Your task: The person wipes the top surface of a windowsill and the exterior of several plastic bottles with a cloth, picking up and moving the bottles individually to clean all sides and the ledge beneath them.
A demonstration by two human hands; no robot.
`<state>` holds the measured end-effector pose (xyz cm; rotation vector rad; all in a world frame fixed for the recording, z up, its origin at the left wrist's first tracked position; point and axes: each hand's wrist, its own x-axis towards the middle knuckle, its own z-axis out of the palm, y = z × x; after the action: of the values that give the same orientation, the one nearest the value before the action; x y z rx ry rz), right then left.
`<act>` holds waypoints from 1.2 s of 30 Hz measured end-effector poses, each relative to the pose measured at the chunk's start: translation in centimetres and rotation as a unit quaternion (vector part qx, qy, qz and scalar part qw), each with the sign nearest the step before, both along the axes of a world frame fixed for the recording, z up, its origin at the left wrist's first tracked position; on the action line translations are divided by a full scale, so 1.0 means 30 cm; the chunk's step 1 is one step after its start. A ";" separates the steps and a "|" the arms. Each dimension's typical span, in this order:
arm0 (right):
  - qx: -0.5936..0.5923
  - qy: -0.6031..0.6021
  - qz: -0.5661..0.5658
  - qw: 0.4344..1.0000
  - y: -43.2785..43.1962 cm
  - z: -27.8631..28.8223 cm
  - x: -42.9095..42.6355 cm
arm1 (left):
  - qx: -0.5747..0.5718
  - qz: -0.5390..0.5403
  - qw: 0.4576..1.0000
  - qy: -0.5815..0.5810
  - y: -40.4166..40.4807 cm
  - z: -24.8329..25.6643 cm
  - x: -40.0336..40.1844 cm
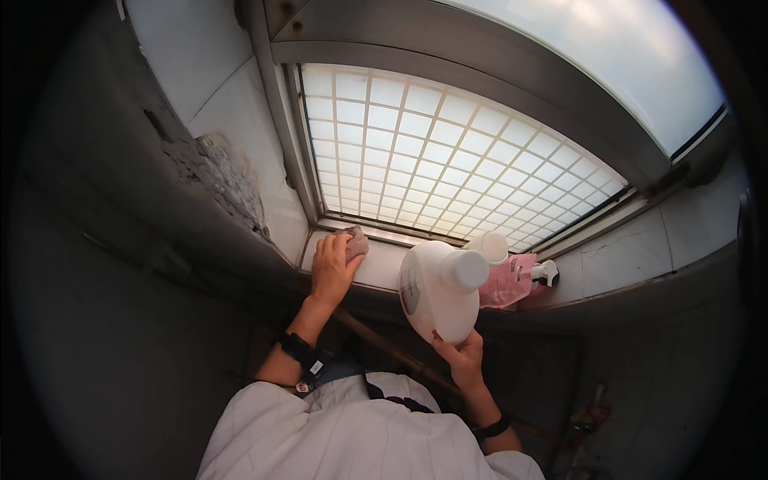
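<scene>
My left hand (331,267) grips a crumpled greyish-pink cloth (357,245) at the left end of the tiled windowsill (380,265). In my right hand (463,355) is a large white plastic bottle (444,300) with a round white cap, held near its lower end. The bottle is at the sill's front edge; whether it touches the sill cannot be told. Just behind it stands a white container (489,246), partly hidden by the bottle. To the right, a pink refill pouch (510,281) bearing writing rests beside a pump bottle (545,275) with a white pump head.
A window with a gridded, frosted pane (444,150) in a metal frame (468,66) rises behind the sill. Left of it, the wall has broken plaster (231,180) beside white tiles. A wooden pole (390,348) slants below the sill. Red items (591,414) lie in shadow at lower right.
</scene>
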<state>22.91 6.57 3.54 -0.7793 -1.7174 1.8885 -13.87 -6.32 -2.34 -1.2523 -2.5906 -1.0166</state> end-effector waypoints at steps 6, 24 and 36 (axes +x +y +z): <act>0.000 0.005 -0.026 1.000 -0.010 0.035 -0.021 | 0.310 0.063 0.946 0.072 0.151 0.145 -0.038; 0.016 0.000 -0.018 1.000 0.007 0.006 -0.016 | 0.071 0.049 0.996 0.004 0.104 -0.023 -0.115; 0.001 0.001 -0.017 1.000 0.003 0.020 -0.005 | 0.160 0.151 0.953 0.209 0.150 0.134 -0.183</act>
<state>22.75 6.66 4.14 -0.8010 -1.6941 1.8652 -19.34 -1.82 1.67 -0.8461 -2.1047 -0.9398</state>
